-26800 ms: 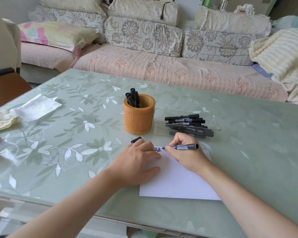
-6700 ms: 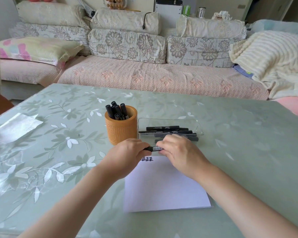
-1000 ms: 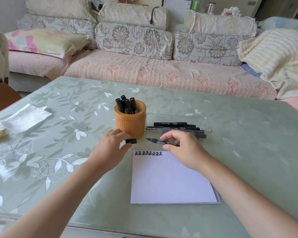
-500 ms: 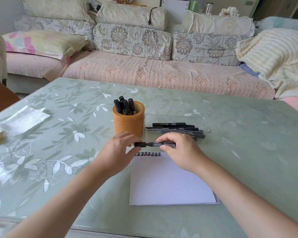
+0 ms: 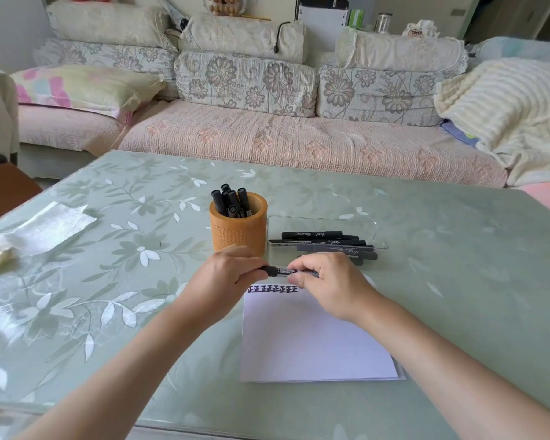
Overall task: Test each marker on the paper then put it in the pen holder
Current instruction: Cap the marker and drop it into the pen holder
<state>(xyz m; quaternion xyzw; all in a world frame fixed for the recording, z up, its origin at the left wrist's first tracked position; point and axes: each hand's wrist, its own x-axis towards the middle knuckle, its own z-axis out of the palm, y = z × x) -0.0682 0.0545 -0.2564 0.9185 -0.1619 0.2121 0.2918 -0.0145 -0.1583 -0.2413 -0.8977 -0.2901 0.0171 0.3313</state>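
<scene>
- Green floral surface [image 5: 458, 281] carries the paper [image 5: 315, 338]; pen holder [image 5: 238, 230] stands at its 11 o'clock.
- Curled fingers [image 5: 302, 277] of left hand [image 5: 226, 274] and right hand [image 5: 327, 281] pinch one marker [image 5: 281, 270] above the paper's top edge.
- It is probably light, stiff and smooth: grip mid-barrel. Whether the cap is seated is unclear.

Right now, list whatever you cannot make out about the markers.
Head view only:
- Marker ends: hidden inside the left hand and right hand, so whether its cap is seated is unclear.
- Pen holder: its markers overlap, lower parts behind its wall; count unsure.
- Tray: nearest loose markers partly behind the right hand.
</scene>
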